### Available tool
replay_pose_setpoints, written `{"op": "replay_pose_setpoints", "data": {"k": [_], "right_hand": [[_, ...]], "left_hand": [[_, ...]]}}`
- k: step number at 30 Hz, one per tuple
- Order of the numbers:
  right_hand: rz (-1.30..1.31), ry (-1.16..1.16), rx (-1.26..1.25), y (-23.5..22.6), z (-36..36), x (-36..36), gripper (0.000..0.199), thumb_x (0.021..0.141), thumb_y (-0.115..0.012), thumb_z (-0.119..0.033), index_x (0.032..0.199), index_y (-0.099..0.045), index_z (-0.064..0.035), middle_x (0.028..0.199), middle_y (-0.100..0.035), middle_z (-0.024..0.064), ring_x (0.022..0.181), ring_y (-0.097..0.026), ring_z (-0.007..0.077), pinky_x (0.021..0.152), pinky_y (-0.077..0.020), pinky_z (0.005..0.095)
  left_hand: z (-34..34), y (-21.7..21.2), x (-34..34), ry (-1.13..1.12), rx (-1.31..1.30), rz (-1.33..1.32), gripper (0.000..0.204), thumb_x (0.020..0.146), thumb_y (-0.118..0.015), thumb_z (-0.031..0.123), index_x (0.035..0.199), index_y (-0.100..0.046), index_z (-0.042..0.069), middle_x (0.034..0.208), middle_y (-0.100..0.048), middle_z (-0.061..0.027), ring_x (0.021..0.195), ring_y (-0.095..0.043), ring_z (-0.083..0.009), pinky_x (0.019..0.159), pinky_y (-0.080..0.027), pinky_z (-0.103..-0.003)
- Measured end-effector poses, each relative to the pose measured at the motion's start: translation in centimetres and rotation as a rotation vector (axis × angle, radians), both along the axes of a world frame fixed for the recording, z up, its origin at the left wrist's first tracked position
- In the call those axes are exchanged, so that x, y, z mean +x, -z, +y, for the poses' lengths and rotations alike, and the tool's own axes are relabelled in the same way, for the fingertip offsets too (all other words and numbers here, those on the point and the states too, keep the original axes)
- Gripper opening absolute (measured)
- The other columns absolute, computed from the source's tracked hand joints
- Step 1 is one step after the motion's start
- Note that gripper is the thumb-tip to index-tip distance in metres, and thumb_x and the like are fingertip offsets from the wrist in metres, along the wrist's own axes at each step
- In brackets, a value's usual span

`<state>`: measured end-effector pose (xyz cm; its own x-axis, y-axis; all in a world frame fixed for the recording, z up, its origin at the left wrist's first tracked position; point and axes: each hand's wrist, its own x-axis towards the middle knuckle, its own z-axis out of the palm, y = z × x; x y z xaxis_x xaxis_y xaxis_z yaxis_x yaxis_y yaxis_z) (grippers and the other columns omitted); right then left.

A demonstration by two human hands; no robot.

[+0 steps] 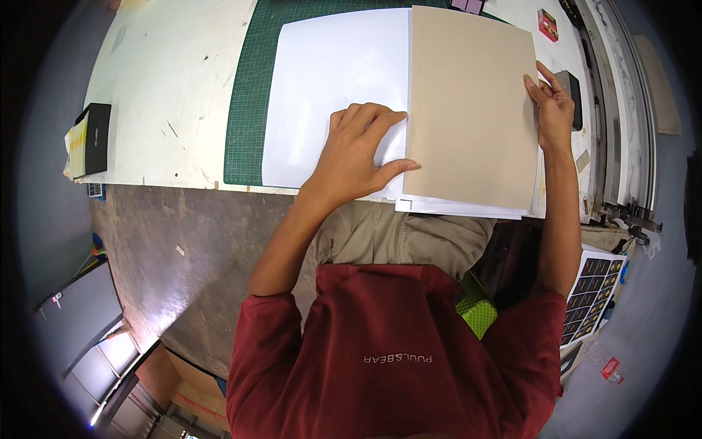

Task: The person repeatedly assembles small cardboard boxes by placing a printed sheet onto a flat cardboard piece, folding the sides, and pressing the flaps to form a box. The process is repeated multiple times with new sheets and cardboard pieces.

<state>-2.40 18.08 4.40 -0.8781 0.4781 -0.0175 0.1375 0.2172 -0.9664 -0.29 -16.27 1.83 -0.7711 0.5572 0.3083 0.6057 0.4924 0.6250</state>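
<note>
A beige sheet of cardboard (472, 110) lies over the right part of a larger glossy white sheet (329, 80). My left hand (355, 150) is open on the white sheet, its forefinger and thumb tips at the cardboard's left edge. At the opposite edge, my right hand (554, 110) has its fingers apart, with one fingertip over the cardboard's border. Parts of the right fingers are hidden from this angle. More white sheets (457, 210) stick out beneath the cardboard at the near table edge. Under it all lies a green cutting mat (245, 139).
The white table (164, 95) carries a black box of papers (96, 139) at left. Near my right hand are a dark block (574, 99) and a small red box (548, 25). A long metal rail (636, 110) borders the right side. Printed sheets (591, 296) hang below.
</note>
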Motion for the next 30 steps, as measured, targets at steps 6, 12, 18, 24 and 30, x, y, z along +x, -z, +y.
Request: {"op": "replay_pose_setpoints", "data": {"k": [6, 12, 18, 24, 30], "right_hand": [[-0.012, 0.002, 0.001, 0.5, 0.3, 0.1, 0.049, 0.089, -0.069, -0.001, 0.135, -0.053, 0.0054, 0.096, -0.07, 0.0095, 0.086, -0.066, 0.0102, 0.078, -0.0515, 0.0235], [-0.016, 0.005, -0.005, 0.9, 0.4, 0.0, 0.049, 0.089, -0.07, -0.001, 0.135, -0.054, 0.0048, 0.097, -0.07, 0.0096, 0.086, -0.065, 0.01, 0.077, -0.0513, 0.0231], [-0.018, -0.003, -0.009, 1.1, 0.4, -0.1, 0.049, 0.089, -0.069, -0.001, 0.135, -0.053, 0.0051, 0.095, -0.07, 0.0089, 0.085, -0.064, 0.0092, 0.076, -0.0508, 0.0227], [-0.073, 0.034, 0.175, 1.1, 0.6, 0.1, 0.047, 0.085, -0.076, -0.011, 0.128, -0.061, 0.0016, 0.096, -0.07, 0.0088, 0.085, -0.065, 0.0114, 0.074, -0.0509, 0.0257], [0.112, -0.079, 0.989, -1.8, -2.4, 3.0, 0.039, 0.079, -0.081, -0.021, 0.112, -0.071, -0.0022, 0.101, -0.07, 0.0134, 0.088, -0.066, 0.0269, 0.078, -0.0519, 0.0362]], "left_hand": [[0.1, -0.2, 0.0, 0.027, -0.035, -0.006, 0.059, 0.077, -0.079, 0.043, 0.123, -0.065, 0.01, 0.116, -0.057, -0.0106, 0.109, -0.052, -0.0279, 0.097, -0.035, -0.042], [0.1, -0.1, -0.1, 0.064, -0.089, 0.029, 0.054, 0.082, -0.073, 0.046, 0.127, -0.067, 0.017, 0.119, -0.056, -0.0121, 0.111, -0.051, -0.0274, 0.098, -0.033, -0.042], [0.1, -0.3, 0.1, 0.054, -0.119, 0.04, 0.051, 0.084, -0.071, 0.047, 0.125, -0.068, 0.017, 0.119, -0.056, -0.011, 0.11, -0.051, -0.0265, 0.098, -0.033, -0.042], [0.3, -0.5, 0.0, 0.06, -0.133, 0.04, 0.05, 0.085, -0.07, 0.047, 0.124, -0.069, 0.016, 0.118, -0.056, -0.0108, 0.11, -0.051, -0.0262, 0.099, -0.033, -0.042], [0.4, -1.1, 0.3, 0.034, -0.2, 0.058, 0.049, 0.086, -0.069, 0.047, 0.124, -0.068, 0.015, 0.118, -0.056, -0.0114, 0.112, -0.05, -0.0268, 0.099, -0.032, -0.044]]}}
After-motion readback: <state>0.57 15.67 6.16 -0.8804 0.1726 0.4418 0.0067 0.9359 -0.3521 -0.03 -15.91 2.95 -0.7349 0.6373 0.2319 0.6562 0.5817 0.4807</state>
